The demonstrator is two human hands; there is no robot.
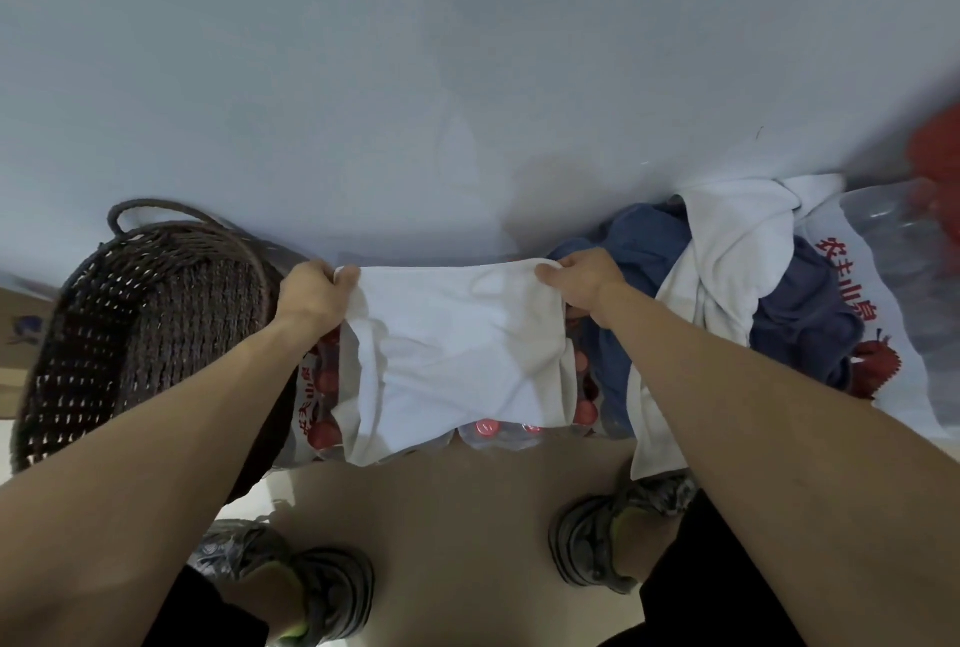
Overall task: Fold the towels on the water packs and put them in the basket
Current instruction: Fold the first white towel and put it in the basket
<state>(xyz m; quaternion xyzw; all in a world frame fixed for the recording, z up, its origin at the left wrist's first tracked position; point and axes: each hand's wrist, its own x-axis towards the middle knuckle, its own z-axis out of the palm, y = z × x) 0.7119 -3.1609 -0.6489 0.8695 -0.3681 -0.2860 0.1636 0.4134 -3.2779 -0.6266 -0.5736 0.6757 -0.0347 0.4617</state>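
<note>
White towel [457, 345] — soft, light, limp — lies spread over a water pack [332, 402], its far corners pinched by the left hand [311, 295] and right hand [584, 288], sagging between — corners suit gripping.

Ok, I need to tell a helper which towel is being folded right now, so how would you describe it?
Start at the dark woven basket on the left; just right of it lies a water pack with red caps. The white towel spread flat there is held at its far corners by both hands, unlike the crumpled white and blue towels heaped further right.
</note>
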